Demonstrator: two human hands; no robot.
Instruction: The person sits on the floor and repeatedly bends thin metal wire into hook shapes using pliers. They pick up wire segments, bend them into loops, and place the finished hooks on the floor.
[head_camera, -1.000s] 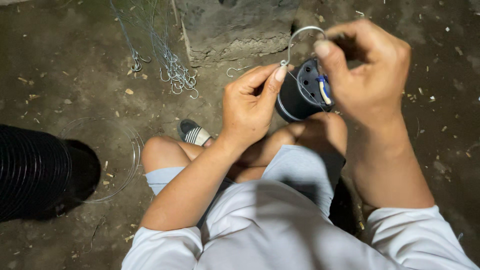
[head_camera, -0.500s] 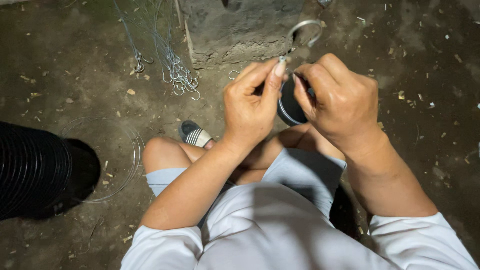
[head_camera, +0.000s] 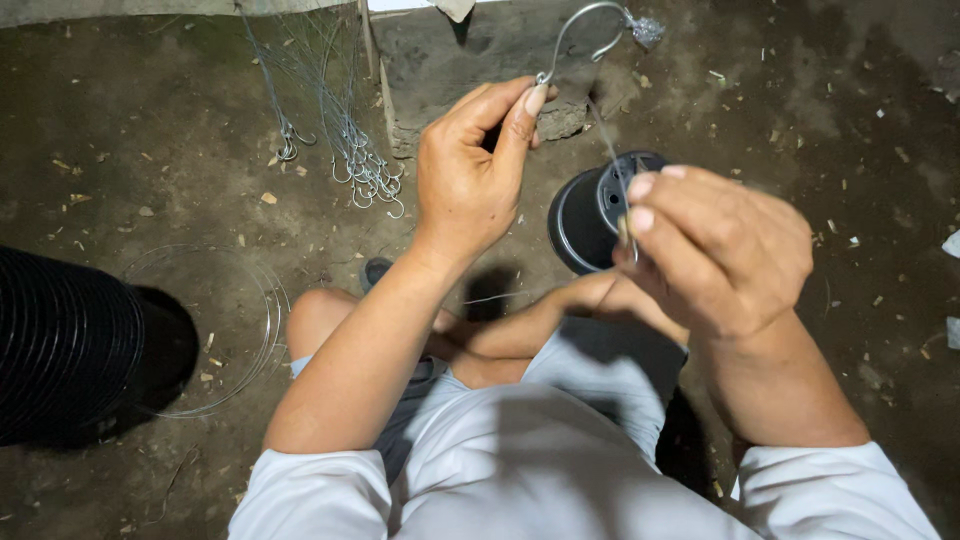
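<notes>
My left hand (head_camera: 475, 170) pinches the lower end of a curved metal wire hook (head_camera: 585, 30) between thumb and forefinger, holding it up. My right hand (head_camera: 720, 250) grips thin wires (head_camera: 610, 150) that run down from the hook to a small black plastic pot (head_camera: 595, 215). The pot hangs tilted just left of my right fingers, its holed bottom facing me. Both hands are above my crossed legs.
A stack of black pots (head_camera: 70, 345) lies on its side at the left. A loop of wire (head_camera: 240, 330) rests on the dirt floor beside it. A bundle of wire hooks (head_camera: 350, 165) lies near a concrete block (head_camera: 470, 50) ahead.
My hands have moved apart. The left lifted the hook upward, the right slid off the pot onto the wires, and the pot now hangs between them.
</notes>
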